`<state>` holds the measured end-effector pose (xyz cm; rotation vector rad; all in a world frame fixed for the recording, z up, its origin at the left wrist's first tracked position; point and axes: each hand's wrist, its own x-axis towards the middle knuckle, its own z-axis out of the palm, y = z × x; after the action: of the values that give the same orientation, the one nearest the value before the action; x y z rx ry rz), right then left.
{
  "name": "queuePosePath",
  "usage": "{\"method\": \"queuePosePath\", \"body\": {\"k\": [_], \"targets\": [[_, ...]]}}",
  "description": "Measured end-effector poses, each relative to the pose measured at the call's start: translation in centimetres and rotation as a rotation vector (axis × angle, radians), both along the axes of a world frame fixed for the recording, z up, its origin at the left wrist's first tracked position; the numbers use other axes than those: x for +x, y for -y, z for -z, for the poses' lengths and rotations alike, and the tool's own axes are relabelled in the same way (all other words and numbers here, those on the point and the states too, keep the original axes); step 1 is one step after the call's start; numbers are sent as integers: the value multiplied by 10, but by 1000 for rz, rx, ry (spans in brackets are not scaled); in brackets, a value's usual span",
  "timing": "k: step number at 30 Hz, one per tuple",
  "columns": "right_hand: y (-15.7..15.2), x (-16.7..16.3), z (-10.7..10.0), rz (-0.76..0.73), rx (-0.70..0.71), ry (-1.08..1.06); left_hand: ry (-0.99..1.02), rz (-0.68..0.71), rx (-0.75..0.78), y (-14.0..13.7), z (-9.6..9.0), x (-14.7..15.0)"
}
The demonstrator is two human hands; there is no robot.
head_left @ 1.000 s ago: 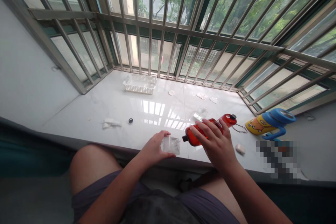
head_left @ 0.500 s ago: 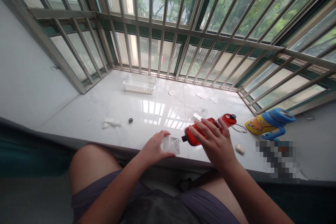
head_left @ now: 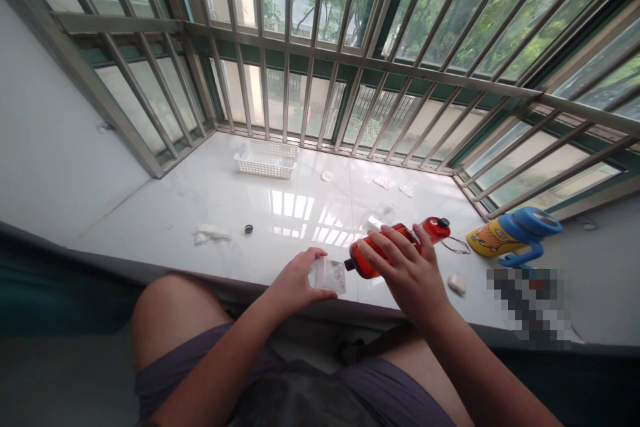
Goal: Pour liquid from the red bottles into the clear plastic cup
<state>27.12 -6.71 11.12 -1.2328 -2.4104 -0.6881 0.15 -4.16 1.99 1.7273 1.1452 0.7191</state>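
My left hand (head_left: 305, 280) grips a small clear plastic container (head_left: 329, 276) between thumb and fingers, near the front edge of the white ledge. Wrapped over a red bottle with a black neck (head_left: 365, 258) is my right hand (head_left: 405, 260). This bottle is tilted on its side, its mouth pointing left at the container's near corner. I cannot tell whether the mouth touches it. Behind the right hand another red bottle (head_left: 434, 229) with a black cap shows in part. A small black cap (head_left: 249, 229) lies to the left on the ledge.
A white perforated basket (head_left: 265, 163) stands at the back. A crumpled white tissue (head_left: 212, 234) lies at left, and a beige lump (head_left: 457, 284) at right. A blue and yellow water bottle (head_left: 510, 233) lies tilted on the right. Metal bars (head_left: 310, 53) line the window.
The clear container has shifted slightly right, closer to the bottle's mouth. Both hands keep their holds, and the rest looks the same.
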Motion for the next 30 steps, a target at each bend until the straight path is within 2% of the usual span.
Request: {"method": "queuePosePath", "body": {"k": [20, 25, 30], "targets": [[-1, -7, -5, -33, 13, 39, 11, 0, -1, 1, 0, 1], [-2, -9, 2, -31, 0, 29, 31, -7, -2, 1, 0, 2], [-1, -10, 17, -16, -26, -12, 55, -18, -29, 2, -1, 0]]}}
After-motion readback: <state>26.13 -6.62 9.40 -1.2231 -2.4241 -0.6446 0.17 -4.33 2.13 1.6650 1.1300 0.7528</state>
